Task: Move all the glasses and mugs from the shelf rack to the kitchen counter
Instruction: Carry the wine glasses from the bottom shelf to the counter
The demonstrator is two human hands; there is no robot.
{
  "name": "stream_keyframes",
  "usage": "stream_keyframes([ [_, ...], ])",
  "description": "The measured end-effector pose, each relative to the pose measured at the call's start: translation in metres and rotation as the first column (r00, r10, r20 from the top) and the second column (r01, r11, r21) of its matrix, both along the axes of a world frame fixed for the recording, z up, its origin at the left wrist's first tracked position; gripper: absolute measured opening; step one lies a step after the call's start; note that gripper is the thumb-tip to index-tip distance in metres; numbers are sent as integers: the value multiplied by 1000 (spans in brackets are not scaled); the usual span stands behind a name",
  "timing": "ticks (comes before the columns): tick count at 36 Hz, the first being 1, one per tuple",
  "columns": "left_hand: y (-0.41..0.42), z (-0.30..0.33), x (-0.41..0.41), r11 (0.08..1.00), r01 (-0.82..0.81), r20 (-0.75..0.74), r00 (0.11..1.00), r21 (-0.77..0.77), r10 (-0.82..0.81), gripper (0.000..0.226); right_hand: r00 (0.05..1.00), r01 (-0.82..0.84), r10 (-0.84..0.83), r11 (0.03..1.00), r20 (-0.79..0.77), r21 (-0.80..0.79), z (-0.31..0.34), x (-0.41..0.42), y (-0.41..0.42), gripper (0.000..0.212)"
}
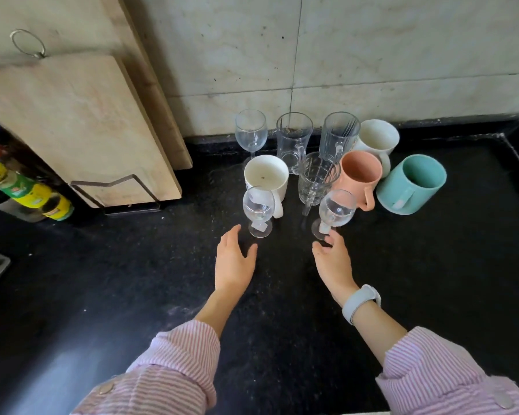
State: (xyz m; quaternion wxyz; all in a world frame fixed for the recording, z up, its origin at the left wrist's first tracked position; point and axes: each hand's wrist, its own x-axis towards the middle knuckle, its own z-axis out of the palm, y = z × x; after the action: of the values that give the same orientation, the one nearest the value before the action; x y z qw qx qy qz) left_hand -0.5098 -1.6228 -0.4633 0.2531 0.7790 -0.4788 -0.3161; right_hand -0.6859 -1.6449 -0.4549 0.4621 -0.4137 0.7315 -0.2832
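Striped sleeves fill the bottom of my view, both forearms reaching over the counter (132,280). Nine glasses and mugs stand clustered by the wall, and I judge this the release step — two wine glasses just set down. My left hand (234,262) is spread and empty, apart from the left glass (258,209); my right hand (334,262) is loose, fingertips (331,236) brushing the right glass (336,211) foot. Next calls for going back to the rack, unseen here.

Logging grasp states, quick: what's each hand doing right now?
Left hand: open, holding nothing, just short of the near-left wine glass.
Right hand: open, fingertips at the base of the near-right wine glass, not gripping.
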Motion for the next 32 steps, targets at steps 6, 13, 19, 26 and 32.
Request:
stream_keyframes([
  [6,36,20,54,978,191,475,854,89,-210,51,853,-508,513,858,-93,71,21,46,19,42],
  [13,108,73,146,996,14,619,783,83,-63,49,370,-908,762,419,-531,-31,59,145,44,47],
  [19,240,118,217,960,-280,654,725,-7,216,49,153,-988,800,117,-581,-98,103,252,124,47],
  [26,454,165,259,779,-613,651,537,-137,537,44,-62,-947,785,-241,-616,-212,155,350,305,48],
  [32,667,197,258,606,-780,704,344,-153,621,43,-186,-820,693,-500,-696,-279,174,407,497,45],
])
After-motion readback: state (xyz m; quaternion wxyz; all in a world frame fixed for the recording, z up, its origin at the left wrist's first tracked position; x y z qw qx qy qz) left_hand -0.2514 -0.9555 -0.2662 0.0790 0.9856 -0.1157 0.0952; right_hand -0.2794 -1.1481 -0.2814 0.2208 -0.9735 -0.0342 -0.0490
